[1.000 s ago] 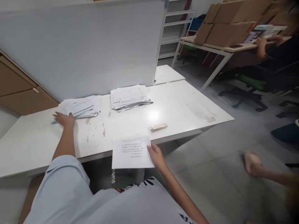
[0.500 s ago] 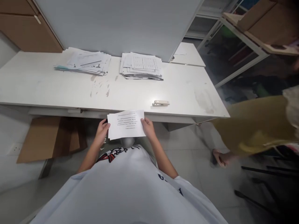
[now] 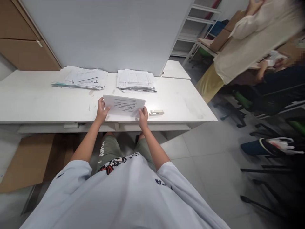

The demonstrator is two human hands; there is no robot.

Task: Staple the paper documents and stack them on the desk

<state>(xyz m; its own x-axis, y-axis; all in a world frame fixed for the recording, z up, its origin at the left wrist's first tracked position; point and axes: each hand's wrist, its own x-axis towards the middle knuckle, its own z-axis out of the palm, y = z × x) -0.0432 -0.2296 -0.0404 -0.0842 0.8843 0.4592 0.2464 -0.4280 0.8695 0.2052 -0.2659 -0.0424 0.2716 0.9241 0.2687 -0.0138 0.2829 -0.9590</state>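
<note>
Between my two hands is a small stack of printed paper sheets (image 3: 124, 105), tilted up over the front part of the white desk. My left hand (image 3: 102, 110) grips the left edge, thumb on the near face. At the lower right corner, my right hand (image 3: 143, 117) pinches the same sheets. Just right of that hand, a cream stapler (image 3: 156, 112) lies on the desktop. I cannot read the small print on the top sheet.
Two piles of papers, one at left (image 3: 81, 78) and one at centre (image 3: 135, 80), lie along the grey partition (image 3: 107, 35). Under the white desk (image 3: 35, 101) is an open cardboard box (image 3: 26, 159). A standing person (image 3: 257, 54) and a seated person are at right, near a bin (image 3: 252, 149).
Both hands have raised the sheets from in front of the desk edge to above the desktop, tilting them upright. The standing person at right has moved farther off.
</note>
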